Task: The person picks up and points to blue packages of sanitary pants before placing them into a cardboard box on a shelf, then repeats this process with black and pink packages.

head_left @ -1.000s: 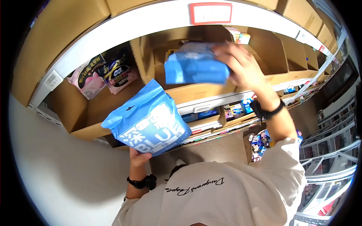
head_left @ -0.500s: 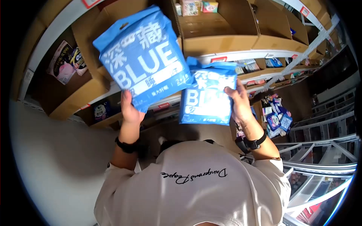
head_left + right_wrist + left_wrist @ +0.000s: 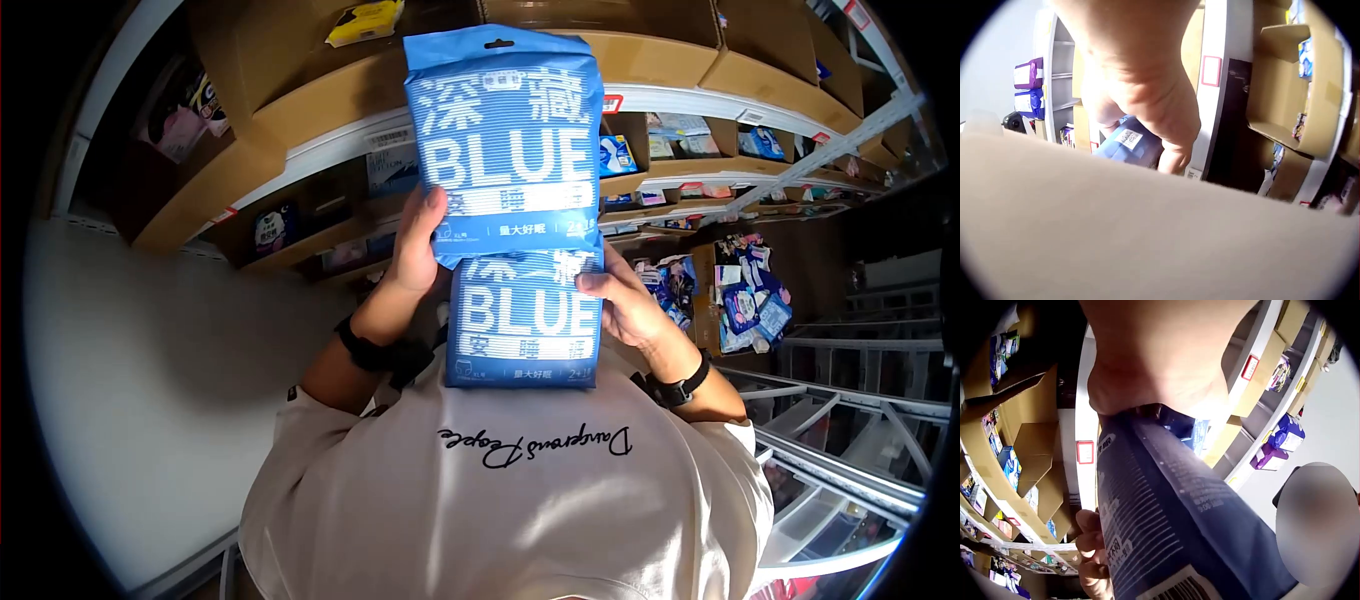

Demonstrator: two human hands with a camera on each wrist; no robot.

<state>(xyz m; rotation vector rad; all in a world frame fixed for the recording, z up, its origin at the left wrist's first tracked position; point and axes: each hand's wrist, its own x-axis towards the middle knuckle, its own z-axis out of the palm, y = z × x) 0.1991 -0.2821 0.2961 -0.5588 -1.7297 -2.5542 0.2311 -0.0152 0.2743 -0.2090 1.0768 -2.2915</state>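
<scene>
Two blue packs of overnight pants, printed with large white "BLUE" lettering, are in front of the shirt in the head view. My left hand (image 3: pixel 412 247) grips the upper pack (image 3: pixel 505 150) by its lower left edge, thumb on the front. The lower pack (image 3: pixel 525 320) is held at its right side by my right hand (image 3: pixel 628 302), with the thumb over its front. The upper pack's bottom edge overlaps the top of the lower one. In the right wrist view, a pale sleeve (image 3: pixel 1116 225) hides much of the blue pack (image 3: pixel 1129 140).
Cardboard shelf boxes (image 3: pixel 610 65) line the rack ahead, one with a yellow pack (image 3: pixel 365 22) in it. Lower tiers hold more packets (image 3: pixel 618 155). A carton of mixed packs (image 3: pixel 745 300) stands on the floor at right, near a metal rack (image 3: pixel 850 420). A white wall (image 3: pixel 140 380) is at left.
My right hand has brought its pack from the shelf box down to the chest. My left hand has moved its pack rightward, and the two packs now line up one above the other.
</scene>
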